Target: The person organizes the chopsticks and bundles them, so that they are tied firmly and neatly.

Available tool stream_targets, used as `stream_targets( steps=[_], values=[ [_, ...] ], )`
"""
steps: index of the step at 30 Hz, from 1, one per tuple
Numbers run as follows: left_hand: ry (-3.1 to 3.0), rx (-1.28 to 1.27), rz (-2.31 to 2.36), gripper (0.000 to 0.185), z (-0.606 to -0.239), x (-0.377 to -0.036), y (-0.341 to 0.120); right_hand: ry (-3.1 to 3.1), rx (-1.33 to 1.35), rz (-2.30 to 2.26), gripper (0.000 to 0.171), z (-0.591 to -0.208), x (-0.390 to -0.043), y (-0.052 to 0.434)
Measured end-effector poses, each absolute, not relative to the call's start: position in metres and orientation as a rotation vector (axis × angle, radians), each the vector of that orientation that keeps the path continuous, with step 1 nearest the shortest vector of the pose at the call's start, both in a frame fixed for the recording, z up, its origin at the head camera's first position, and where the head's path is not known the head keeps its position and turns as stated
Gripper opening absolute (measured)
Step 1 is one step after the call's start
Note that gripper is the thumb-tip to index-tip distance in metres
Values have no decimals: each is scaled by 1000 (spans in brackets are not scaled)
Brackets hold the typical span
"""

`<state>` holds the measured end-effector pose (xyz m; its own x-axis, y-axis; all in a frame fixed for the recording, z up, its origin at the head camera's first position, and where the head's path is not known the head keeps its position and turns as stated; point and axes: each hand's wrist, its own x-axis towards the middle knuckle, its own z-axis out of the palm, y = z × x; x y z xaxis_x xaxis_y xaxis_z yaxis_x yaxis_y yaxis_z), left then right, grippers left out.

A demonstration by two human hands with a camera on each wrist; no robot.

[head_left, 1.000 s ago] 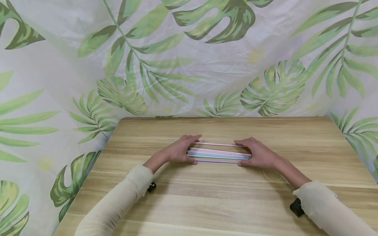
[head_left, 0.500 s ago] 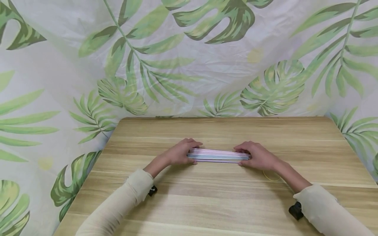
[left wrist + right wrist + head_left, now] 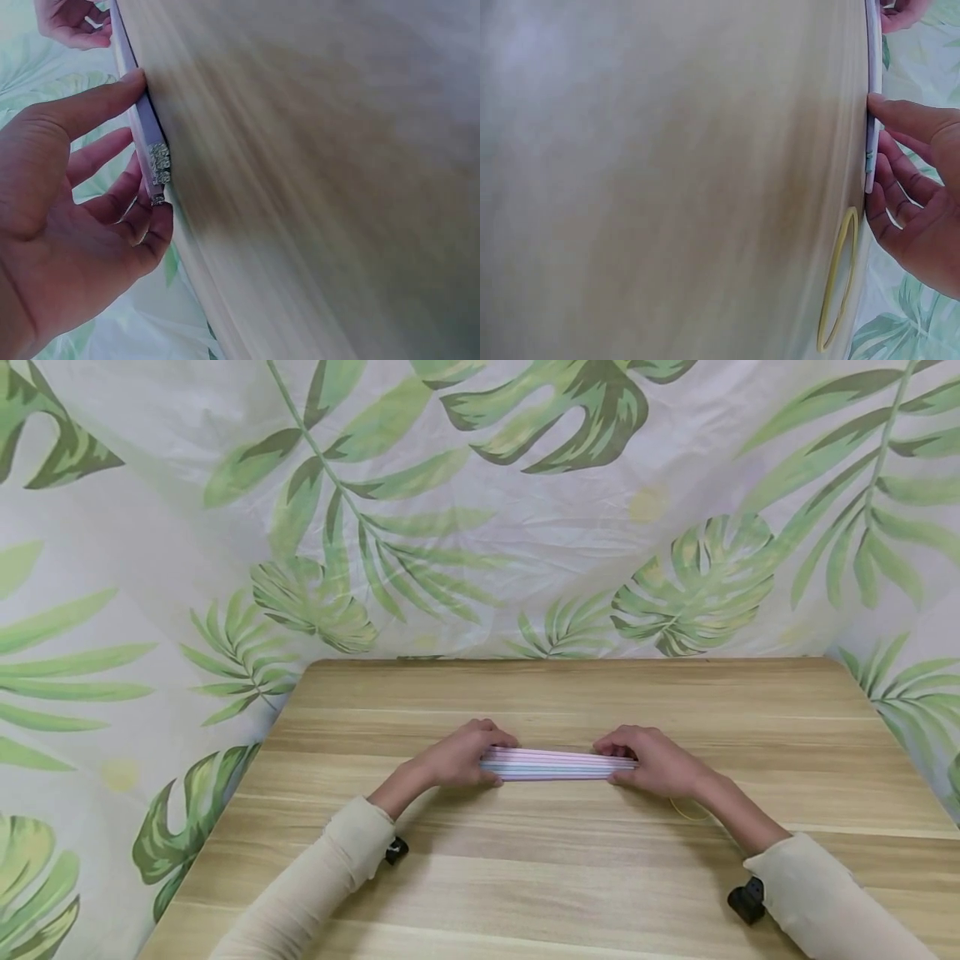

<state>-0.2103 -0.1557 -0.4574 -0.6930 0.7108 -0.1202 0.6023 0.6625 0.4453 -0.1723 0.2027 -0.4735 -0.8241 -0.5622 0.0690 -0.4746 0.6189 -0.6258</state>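
A row of slim pastel sticks, pencil-like [image 3: 557,765], in pink, white, blue and purple, lies side by side on the wooden table. My left hand [image 3: 459,757] holds their left end, thumb on the near side and fingers on the far side. In the left wrist view, sparkly silver tips [image 3: 160,163] show at that end. My right hand [image 3: 663,762] grips the right end the same way, its thumb [image 3: 877,109] pressed on the nearest stick. Palms and fingers hide parts of both ends. The exact kind of stick is not clear.
A yellow rubber band [image 3: 826,307] lies on the table [image 3: 525,868] beside the right hand, partly hidden by the wrist in the head view. Behind the table hangs a leaf-patterned cloth [image 3: 555,527]. Black wrist cameras [image 3: 747,902] sit below the sleeves.
A pink stick that lay apart on the far side now sits against the others, so the row is narrower. Both hands' far fingers have come in towards their thumbs.
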Motion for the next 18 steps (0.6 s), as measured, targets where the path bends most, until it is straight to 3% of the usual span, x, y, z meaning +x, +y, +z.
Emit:
stream_targets(
  steps=[10,18],
  values=[
    [2573,992,520,57,-453,-210,-149,2668,-890,-935,41,-466,-171,200],
    [2550,1030,520,49,-450,-209,-150,2628,-851,-929,28,-463,-168,198]
  ],
)
